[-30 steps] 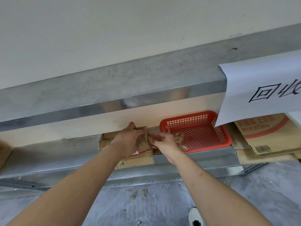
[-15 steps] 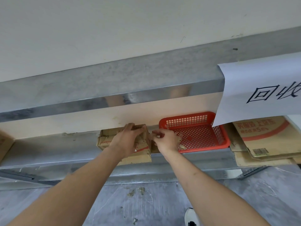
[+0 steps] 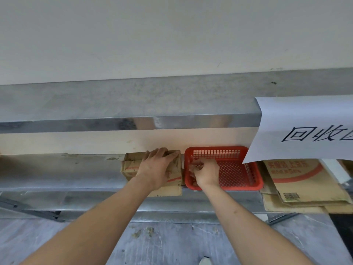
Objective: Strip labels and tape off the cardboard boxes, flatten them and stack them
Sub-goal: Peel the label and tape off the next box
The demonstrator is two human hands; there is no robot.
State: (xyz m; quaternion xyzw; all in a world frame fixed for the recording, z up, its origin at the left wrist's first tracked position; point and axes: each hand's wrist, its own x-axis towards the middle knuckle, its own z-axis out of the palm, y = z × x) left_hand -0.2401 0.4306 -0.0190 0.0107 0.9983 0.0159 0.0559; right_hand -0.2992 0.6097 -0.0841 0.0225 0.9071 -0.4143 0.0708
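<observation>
We are looking at a recycling or sorting corner of a utility room or warehouse. A stainless-steel counter (image 3: 133, 104) is standing against a plain cream wall (image 3: 152, 35), and its lower shelf (image 3: 57, 169) is carrying flattened cardboard boxes (image 3: 305, 184) and a red plastic basket (image 3: 238, 169). A handwritten paper sign (image 3: 305, 129) is hanging from the counter's edge, its characters appearing to read "recycling". Below, we are seeing a worn, stained grey concrete floor (image 3: 172, 243) rather than domestic finishes.
</observation>
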